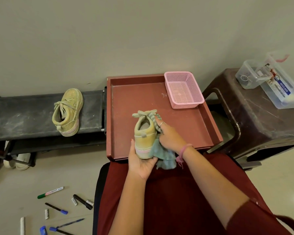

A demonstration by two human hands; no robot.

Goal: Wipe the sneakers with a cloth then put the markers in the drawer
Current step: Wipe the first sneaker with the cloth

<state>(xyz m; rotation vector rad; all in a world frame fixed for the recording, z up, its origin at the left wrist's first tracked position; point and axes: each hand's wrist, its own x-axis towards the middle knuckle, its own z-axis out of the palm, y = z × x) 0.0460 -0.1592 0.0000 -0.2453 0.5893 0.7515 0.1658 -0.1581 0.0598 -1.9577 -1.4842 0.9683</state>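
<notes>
A tan sneaker (145, 133) with a pink sole stripe is held heel toward me over the open red-brown drawer (124, 102). My left hand (141, 162) cups its heel and sole from below. My right hand (168, 135) presses a grey-green cloth (165, 156) against the sneaker's right side; the cloth hangs down under my wrist. The second tan sneaker (68, 111) lies on a black bench at the left. Several markers lie on the floor at lower left, among them a green-capped one (50, 192), a black one (83, 201) and a blue-capped one (57, 208).
A pink mesh basket (183, 89) sits in the drawer's far right corner. A dark brown plastic stool (255, 119) at the right carries clear plastic boxes (268, 78). The black bench (24, 116) has pale shoes (19, 161) beneath it. My lap in dark red fills the bottom centre.
</notes>
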